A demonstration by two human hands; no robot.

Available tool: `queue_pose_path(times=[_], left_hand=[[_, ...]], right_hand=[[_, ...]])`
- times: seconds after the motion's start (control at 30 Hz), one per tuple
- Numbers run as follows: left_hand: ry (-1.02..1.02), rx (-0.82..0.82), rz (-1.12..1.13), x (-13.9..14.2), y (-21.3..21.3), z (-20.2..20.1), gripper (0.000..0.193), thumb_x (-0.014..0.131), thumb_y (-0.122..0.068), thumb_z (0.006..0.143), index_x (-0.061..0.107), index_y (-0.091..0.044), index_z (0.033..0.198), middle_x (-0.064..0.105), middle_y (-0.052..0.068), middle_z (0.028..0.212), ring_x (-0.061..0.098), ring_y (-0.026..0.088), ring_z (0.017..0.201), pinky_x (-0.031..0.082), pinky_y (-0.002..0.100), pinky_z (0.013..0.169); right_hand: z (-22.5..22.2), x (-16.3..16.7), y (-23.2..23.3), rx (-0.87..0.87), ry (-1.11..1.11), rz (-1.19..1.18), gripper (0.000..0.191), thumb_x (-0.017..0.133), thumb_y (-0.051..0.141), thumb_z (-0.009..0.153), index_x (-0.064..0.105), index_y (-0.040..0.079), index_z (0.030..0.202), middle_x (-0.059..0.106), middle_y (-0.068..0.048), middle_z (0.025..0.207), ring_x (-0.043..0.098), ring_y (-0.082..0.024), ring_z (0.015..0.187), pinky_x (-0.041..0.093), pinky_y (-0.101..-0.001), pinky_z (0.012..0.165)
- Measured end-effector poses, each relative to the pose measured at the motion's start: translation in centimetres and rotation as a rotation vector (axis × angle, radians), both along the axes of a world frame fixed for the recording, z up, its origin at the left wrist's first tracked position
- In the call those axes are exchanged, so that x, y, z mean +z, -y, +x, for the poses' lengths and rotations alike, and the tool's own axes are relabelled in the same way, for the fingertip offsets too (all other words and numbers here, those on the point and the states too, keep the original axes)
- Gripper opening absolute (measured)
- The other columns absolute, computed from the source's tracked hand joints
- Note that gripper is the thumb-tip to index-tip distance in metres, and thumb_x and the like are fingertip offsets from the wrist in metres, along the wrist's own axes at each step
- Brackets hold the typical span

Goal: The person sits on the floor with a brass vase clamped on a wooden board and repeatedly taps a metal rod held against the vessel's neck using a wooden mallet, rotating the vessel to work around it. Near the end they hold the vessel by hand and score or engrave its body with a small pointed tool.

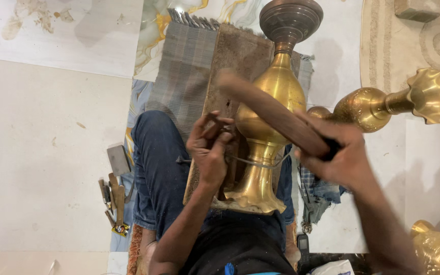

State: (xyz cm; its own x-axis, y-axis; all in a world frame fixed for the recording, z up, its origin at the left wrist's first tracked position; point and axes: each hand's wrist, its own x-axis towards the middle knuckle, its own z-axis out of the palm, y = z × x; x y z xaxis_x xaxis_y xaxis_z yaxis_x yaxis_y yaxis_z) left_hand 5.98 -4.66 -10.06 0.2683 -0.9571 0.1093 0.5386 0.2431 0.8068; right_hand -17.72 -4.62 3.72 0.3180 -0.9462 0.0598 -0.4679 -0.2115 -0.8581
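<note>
A tall brass vase (pixel 276 97) lies on a brown padded board (pixel 232 56) across my lap, its dark round mouth pointing away from me. My left hand (pixel 209 147) pinches a thin metal chisel against the vase's narrow waist. A wooden mallet (pixel 268 112) is gripped in my right hand (pixel 339 158); its blurred head hangs over the vase body, just above the chisel. A thin wire runs round the vase's foot (pixel 255 196).
A second brass vase (pixel 383 104) with a scalloped rim lies on the floor at right. Another brass piece (pixel 436 249) shows at bottom right. Several small tools (pixel 114 201) lie left of my knee, and a striped cloth (pixel 187 66) is under the board.
</note>
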Motion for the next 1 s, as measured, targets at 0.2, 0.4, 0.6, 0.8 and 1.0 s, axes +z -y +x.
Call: queue_pose_path(times=[0.2, 0.4, 0.6, 0.8, 1.0], left_hand=[[-0.047, -0.097, 0.085, 0.0, -4.2, 2.3, 0.046, 0.072, -0.002, 0.093, 0.057, 0.002, 0.137, 0.076, 0.015, 0.103, 0.074, 0.017, 0.095, 0.063, 0.032, 0.084], [-0.03, -0.179, 0.005, 1.2, -6.9, -0.3, 0.045, 0.073, -0.003, 0.095, 0.056, 0.001, 0.136, 0.074, 0.014, 0.104, 0.067, 0.01, 0.085, 0.053, 0.024, 0.075], [-0.194, -0.376, -0.048, 4.0, -6.9, 0.3, 0.044, 0.074, -0.005, 0.095, 0.057, 0.0, 0.136, 0.072, 0.013, 0.101, 0.065, 0.009, 0.075, 0.052, 0.022, 0.066], [-0.07, -0.471, -0.212, 7.6, -6.6, -0.5, 0.041, 0.074, -0.007, 0.096, 0.059, -0.002, 0.134, 0.074, 0.013, 0.102, 0.073, 0.016, 0.091, 0.063, 0.03, 0.081], [0.243, -0.64, -0.073, 9.7, -2.6, -0.9, 0.044, 0.074, -0.004, 0.093, 0.064, 0.0, 0.135, 0.078, 0.012, 0.109, 0.076, 0.016, 0.096, 0.064, 0.03, 0.084]], right_hand=[[0.4, -5.8, -10.6, -0.3, 0.292, 0.241, 0.027, 0.089, 0.018, 0.073, 0.07, 0.001, 0.084, 0.077, -0.013, 0.087, 0.077, -0.02, 0.092, 0.063, -0.0315, 0.072], [2.5, -7.8, -15.9, -0.549, 0.363, 0.207, 0.029, 0.087, 0.0, 0.071, 0.069, -0.003, 0.094, 0.078, -0.018, 0.093, 0.078, -0.026, 0.099, 0.063, -0.0386, 0.086], [1.4, -12.2, -16.8, -0.468, 0.485, -0.041, 0.017, 0.077, -0.002, 0.084, 0.067, -0.001, 0.098, 0.077, -0.013, 0.098, 0.078, -0.022, 0.101, 0.064, -0.0362, 0.09], [1.9, -14.9, -16.0, -0.545, 0.482, 0.242, 0.025, 0.075, -0.005, 0.073, 0.069, -0.001, 0.096, 0.073, -0.009, 0.082, 0.07, -0.013, 0.069, 0.056, -0.027, 0.062], [1.4, -13.4, -16.9, -0.519, 0.469, 0.102, 0.026, 0.071, -0.008, 0.078, 0.071, -0.005, 0.104, 0.077, -0.008, 0.107, 0.073, -0.015, 0.099, 0.056, -0.0279, 0.087]])
